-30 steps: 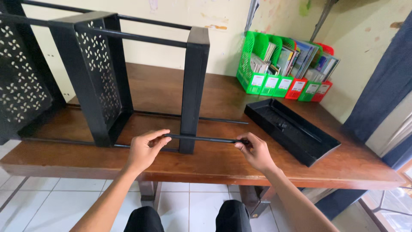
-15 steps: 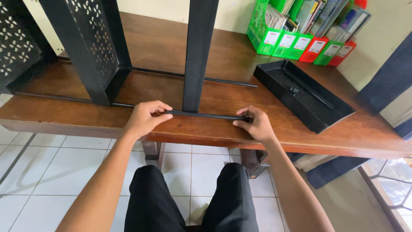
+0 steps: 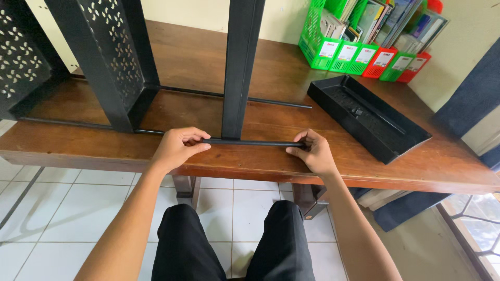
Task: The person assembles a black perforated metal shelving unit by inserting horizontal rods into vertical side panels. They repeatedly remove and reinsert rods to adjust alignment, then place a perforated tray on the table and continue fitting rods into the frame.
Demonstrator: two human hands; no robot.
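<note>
A: What do we see at the middle of the frame?

B: We see a thin black rod (image 3: 253,142) lying along the front edge of the wooden desk (image 3: 427,171), crossing the foot of an upright black post (image 3: 240,67). The left hand (image 3: 177,148) pinches one end, its grip closed on the rod; the right hand (image 3: 311,152) clasps the other end.

A: And around it?

B: At left we note a perforated black frame (image 3: 112,57); at right a black tray (image 3: 367,117), with green and red file boxes (image 3: 364,44) at upper right.
</note>
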